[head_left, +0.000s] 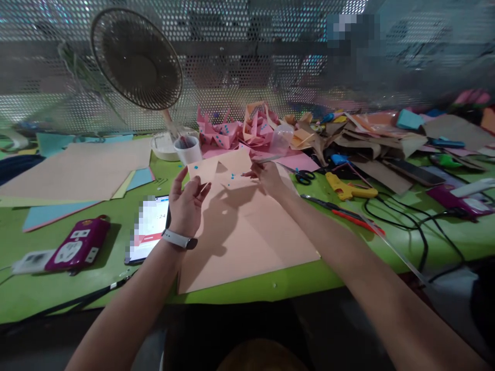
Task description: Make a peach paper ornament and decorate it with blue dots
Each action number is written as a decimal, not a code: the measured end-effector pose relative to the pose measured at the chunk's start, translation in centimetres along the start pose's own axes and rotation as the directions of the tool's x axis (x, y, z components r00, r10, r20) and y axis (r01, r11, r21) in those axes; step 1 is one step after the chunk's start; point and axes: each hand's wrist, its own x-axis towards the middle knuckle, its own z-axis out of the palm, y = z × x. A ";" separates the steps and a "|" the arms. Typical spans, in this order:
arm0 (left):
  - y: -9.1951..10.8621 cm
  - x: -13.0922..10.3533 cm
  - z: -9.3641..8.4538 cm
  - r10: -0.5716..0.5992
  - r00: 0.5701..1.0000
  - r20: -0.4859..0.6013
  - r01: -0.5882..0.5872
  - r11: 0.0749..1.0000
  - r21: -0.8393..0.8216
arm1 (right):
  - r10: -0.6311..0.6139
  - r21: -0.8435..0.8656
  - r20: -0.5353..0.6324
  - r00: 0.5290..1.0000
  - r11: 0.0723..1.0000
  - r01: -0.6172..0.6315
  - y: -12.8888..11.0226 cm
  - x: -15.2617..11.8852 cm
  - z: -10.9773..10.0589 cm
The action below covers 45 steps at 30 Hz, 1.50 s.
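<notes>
A small peach paper piece [209, 170] with a notch in it and blue dots is raised over a large peach sheet [263, 237]. My left hand [188, 201], a watch on its wrist, grips the small piece at its left edge between thumb and fingers. My right hand [266, 176] is at the piece's right side, fingers bent together; something thin and pointed shows by its fingertips, too small to make out. Tiny blue bits [232, 176] show between my hands. Shadows of both hands fall on the large sheet.
A lit phone [149, 232] lies left of the sheet, beside a purple power strip [79, 245]. Behind are a fan [137, 59], a white cup [188, 150] and folded pink papers [220, 131]. Scissors [304, 176], a yellow glue gun [348, 187] and cables [402, 221] lie at right.
</notes>
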 end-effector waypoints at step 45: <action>-0.3 -0.4 0.1 -0.033 0.999 0.043 0.031 0.998 0.047 | -0.014 0.053 0.053 0.998 0.999 0.011 3.7 0.0 1.0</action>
